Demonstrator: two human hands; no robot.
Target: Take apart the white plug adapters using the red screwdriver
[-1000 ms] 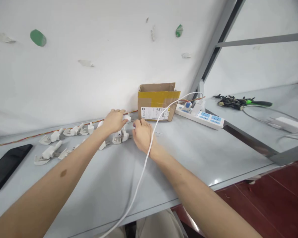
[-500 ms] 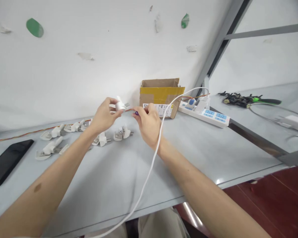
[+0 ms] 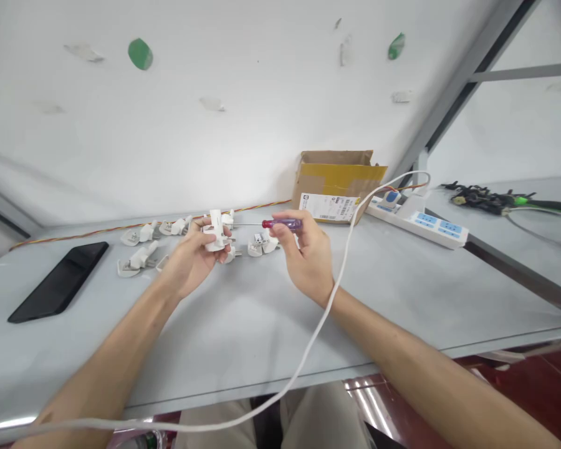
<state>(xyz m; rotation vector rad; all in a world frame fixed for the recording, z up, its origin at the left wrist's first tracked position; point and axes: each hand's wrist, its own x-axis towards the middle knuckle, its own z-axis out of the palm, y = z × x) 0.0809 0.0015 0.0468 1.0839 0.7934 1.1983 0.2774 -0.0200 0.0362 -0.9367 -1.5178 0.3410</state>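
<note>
left hand (image 3: 191, 259) gripping white plug (image 3: 215, 237); right hand (image 3: 308, 255) closed round purple screwdriver (image 3: 283, 223), tip toward plug

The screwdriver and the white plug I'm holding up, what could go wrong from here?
The screwdriver in the right hand points its thin shaft at the white plug, which the left hand holds off the table; a slip could jab the fingers. The white cable lies across the right wrist and may snag. Loose plug parts lie below and could get knocked.
</note>
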